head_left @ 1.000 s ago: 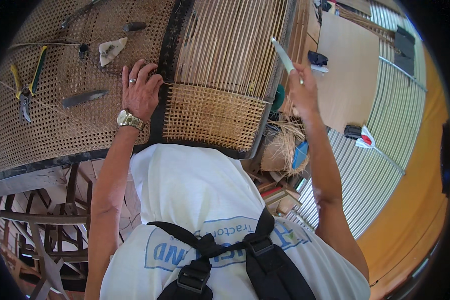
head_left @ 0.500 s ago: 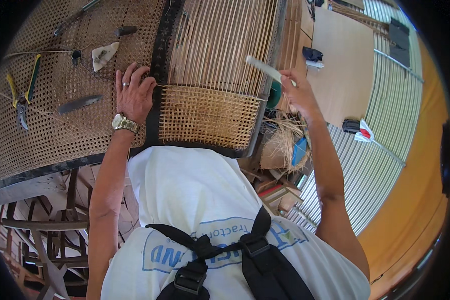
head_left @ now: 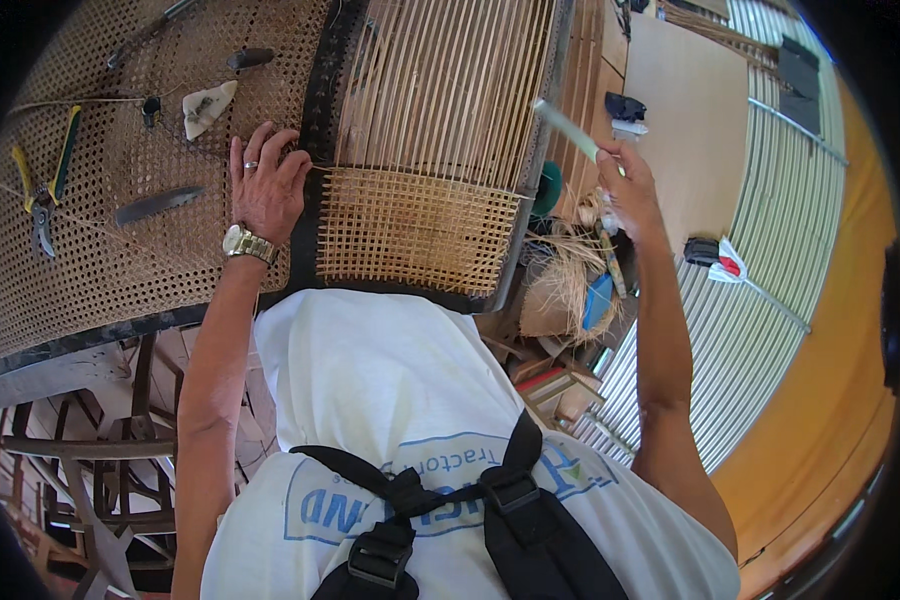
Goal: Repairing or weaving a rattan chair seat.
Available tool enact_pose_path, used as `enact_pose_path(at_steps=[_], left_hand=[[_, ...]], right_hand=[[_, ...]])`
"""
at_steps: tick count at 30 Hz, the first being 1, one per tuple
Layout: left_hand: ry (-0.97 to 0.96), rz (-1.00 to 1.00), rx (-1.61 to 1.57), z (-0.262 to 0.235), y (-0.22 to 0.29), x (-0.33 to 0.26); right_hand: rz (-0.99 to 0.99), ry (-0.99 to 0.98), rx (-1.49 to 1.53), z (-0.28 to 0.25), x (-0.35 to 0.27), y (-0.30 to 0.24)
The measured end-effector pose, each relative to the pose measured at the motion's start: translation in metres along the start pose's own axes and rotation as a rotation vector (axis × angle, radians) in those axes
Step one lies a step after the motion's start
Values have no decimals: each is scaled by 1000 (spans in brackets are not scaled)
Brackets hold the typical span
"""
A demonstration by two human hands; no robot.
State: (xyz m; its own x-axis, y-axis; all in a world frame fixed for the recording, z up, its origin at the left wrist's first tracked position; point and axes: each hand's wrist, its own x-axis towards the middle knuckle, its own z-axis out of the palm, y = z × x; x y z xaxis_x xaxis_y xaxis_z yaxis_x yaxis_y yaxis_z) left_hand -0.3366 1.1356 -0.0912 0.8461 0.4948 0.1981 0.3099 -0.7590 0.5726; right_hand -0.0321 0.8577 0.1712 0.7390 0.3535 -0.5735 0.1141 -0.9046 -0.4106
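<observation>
My left hand (head_left: 268, 190), with a watch and a ring, lies at the black border (head_left: 306, 215) of a cane panel. Its thumb and forefinger are pinched together at the end of a thin cane strand (head_left: 322, 166). To the right of it, upright strands (head_left: 440, 80) run over the far part, and a woven mesh (head_left: 410, 235) covers the near part. My right hand (head_left: 630, 190) is raised past the panel's right edge, its fingers closed on a pale flat stick (head_left: 567, 128) that points up and left.
On the cane mesh at left lie yellow-handled pruning shears (head_left: 42, 205), a dark blade (head_left: 160, 204), a whitish lump (head_left: 208, 108) and a dark handle-like piece (head_left: 251, 58). Loose fibre shavings (head_left: 570, 275) and a green round container (head_left: 547, 190) sit right of the panel. Wooden chair frames (head_left: 100, 450) stand lower left.
My right hand has moved to the right with the pale stick, away from the panel. My left hand has stayed nearly in place.
</observation>
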Motion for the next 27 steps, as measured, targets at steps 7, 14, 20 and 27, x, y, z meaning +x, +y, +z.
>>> enact_pose_path(at_steps=[7,14,20,27], left_hand=[[3,9,-4,0,-1,-1],[-5,11,-3,0,-2,-2],[7,43,51,-23,-14,-3],[166,-32,68,-76,-26,-23]], right_hand=[[60,-48,120,-11,-10,10],[6,-134,131,-10,-18,13],[-29,-64,114,-6,-21,25],[-407,360,-13,41,12,9]])
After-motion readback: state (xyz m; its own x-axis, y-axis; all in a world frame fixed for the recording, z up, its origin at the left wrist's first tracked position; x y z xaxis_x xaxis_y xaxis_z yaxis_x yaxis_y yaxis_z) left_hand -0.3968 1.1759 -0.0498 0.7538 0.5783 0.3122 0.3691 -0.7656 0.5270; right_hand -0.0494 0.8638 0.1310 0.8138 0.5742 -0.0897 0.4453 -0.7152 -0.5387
